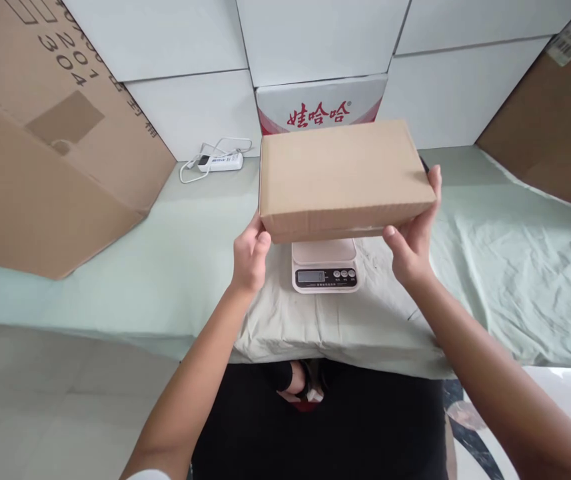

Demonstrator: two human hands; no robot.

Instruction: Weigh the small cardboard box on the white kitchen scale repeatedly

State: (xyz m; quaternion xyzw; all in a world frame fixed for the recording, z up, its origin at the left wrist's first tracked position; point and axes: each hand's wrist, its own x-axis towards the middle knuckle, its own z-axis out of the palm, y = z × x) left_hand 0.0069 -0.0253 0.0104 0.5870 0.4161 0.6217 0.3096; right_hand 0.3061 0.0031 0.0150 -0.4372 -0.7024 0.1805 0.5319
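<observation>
A closed brown cardboard box (342,173) is held up between my two hands, over a white digital kitchen scale (326,283). My left hand (251,257) grips the box's near left corner, thumb at the front and fingers mostly hidden behind it. At the right end, my right hand (414,237) wraps the near corner, with fingers up the side and thumb at the lower front edge. The scale's display and buttons face me, while the box covers the back of its platform. Whether the box touches the platform I cannot tell.
A pale green cloth (185,267) covers the table. Behind the scale stands a white carton with red lettering (322,110) against white panels. A white power strip with a cable (222,162) lies at the back left. Large cardboard cartons flank both sides, left (55,180) and right (555,127).
</observation>
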